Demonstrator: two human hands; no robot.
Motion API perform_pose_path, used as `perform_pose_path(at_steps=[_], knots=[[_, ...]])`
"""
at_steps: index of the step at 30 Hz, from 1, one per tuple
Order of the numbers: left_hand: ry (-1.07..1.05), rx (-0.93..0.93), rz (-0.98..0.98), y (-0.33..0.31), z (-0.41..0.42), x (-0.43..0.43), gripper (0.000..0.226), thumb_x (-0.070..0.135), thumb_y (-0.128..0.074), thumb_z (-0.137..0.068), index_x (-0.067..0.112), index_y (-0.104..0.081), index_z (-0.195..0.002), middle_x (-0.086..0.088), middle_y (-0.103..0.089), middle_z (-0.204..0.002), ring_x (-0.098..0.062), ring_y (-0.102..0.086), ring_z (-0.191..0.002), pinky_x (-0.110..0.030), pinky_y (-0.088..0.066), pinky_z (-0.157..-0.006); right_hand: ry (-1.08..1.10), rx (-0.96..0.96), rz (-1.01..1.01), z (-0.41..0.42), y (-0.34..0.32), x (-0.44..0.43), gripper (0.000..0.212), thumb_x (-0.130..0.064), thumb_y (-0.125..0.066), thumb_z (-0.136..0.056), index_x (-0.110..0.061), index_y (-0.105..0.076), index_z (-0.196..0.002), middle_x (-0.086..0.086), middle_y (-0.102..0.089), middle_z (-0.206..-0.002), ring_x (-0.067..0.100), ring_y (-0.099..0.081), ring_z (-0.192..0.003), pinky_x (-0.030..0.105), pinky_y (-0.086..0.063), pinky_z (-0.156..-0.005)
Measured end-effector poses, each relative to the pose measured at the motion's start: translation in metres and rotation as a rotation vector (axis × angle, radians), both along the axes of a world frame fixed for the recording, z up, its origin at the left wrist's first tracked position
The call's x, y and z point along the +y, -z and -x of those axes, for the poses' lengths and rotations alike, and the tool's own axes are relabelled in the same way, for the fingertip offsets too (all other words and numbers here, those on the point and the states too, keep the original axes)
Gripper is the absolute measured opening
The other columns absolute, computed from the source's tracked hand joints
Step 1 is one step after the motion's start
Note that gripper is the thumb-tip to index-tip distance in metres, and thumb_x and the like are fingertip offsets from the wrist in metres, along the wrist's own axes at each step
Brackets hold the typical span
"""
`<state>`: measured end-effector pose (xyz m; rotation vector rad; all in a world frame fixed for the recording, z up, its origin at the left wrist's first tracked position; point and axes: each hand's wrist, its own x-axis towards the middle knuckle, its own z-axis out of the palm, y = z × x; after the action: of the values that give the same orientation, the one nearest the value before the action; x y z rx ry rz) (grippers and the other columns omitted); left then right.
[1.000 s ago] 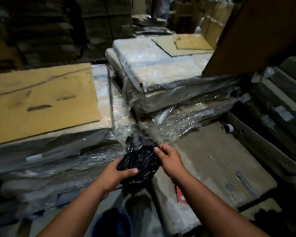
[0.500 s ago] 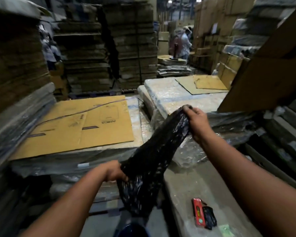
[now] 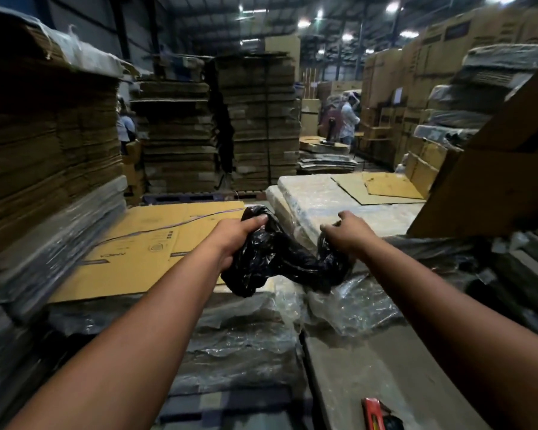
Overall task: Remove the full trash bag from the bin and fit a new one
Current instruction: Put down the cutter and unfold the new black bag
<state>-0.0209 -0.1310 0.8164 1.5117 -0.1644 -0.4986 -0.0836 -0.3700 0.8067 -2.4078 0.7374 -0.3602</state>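
A crumpled black trash bag (image 3: pixel 280 262) hangs in the air between my two hands, sagging in the middle. My left hand (image 3: pixel 236 237) grips its left end, with bunched plastic sticking out above the fingers. My right hand (image 3: pixel 348 234) holds the right end, its fingers curled into the plastic. Both arms stretch out in front of me at about chest height. The bin is out of view.
Plastic-wrapped pallets of flat cardboard (image 3: pixel 156 249) lie just ahead, with tall cardboard stacks (image 3: pixel 255 119) behind. A red tool (image 3: pixel 373 414) rests on the wrapped surface at the lower right. A leaning brown board (image 3: pixel 494 181) stands to the right. People stand far off.
My left hand has risen level with the right, and the bag now hangs sideways between them rather than slanting. The view has tilted up, so the bin has dropped out of frame.
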Motion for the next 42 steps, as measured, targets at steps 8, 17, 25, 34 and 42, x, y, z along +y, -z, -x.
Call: perform_pose_path(at_steps=[8, 17, 25, 34, 42], knots=[[0.161, 0.101, 0.132, -0.032, -0.001, -0.006, 0.039, 0.038, -0.058, -0.096, 0.008, -0.076, -0.080, -0.012, -0.073, -0.077, -0.026, -0.071, -0.065, -0.031, -0.061, -0.062, -0.631, -0.364, 0.010, 0.024, -0.030, 0.101, 0.045, -0.065, -0.073, -0.072, -0.026, -0.061, -0.093, -0.006, -0.070, -0.082, 0.010, -0.067, -0.076, 0.030, -0.056, -0.072], [0.049, 0.040, 0.312, -0.011, -0.022, 0.046, 0.061, 0.002, -0.051, -0.095, 0.017, -0.033, -0.150, -0.022, -0.064, -0.115, -0.035, -0.074, -0.091, -0.044, -0.063, -0.075, -0.630, -0.409, -0.503, 0.012, -0.019, 0.085, 0.013, 0.002, -0.056, -0.095, -0.003, -0.066, -0.088, 0.004, -0.065, -0.073, 0.010, -0.060, -0.065, 0.025, -0.050, -0.063], [-0.064, -0.461, -0.074, -0.002, 0.001, 0.053, 0.055, 0.033, -0.075, -0.086, 0.026, -0.056, -0.138, -0.006, -0.060, -0.137, -0.013, -0.063, -0.111, -0.021, -0.050, -0.071, -0.491, -0.405, -0.873, 0.011, -0.022, 0.082, 0.013, -0.008, -0.060, -0.094, -0.004, -0.072, -0.091, 0.014, -0.070, -0.075, 0.025, -0.064, -0.065, 0.030, -0.048, -0.060], [0.321, -0.361, 0.074, 0.000, 0.030, 0.035, 0.043, 0.007, -0.071, -0.088, 0.007, -0.060, -0.129, -0.019, -0.070, -0.122, -0.030, -0.069, -0.109, -0.035, -0.058, -0.089, -0.743, -0.124, -1.238, 0.014, -0.034, 0.082, 0.089, -0.076, -0.059, -0.078, -0.016, -0.050, -0.143, 0.029, -0.049, -0.143, 0.045, -0.050, -0.131, 0.064, -0.033, -0.112], [0.652, -0.026, 0.029, 0.034, 0.040, 0.032, 0.060, 0.027, -0.089, -0.067, 0.002, -0.068, -0.118, -0.024, -0.068, -0.112, -0.032, -0.070, -0.092, -0.043, -0.058, -0.089, -0.362, -0.573, -1.093, 0.004, -0.075, 0.058, 0.019, -0.001, -0.053, -0.097, -0.007, -0.065, -0.109, 0.013, -0.074, -0.082, 0.021, -0.072, -0.063, 0.031, -0.061, -0.061]])
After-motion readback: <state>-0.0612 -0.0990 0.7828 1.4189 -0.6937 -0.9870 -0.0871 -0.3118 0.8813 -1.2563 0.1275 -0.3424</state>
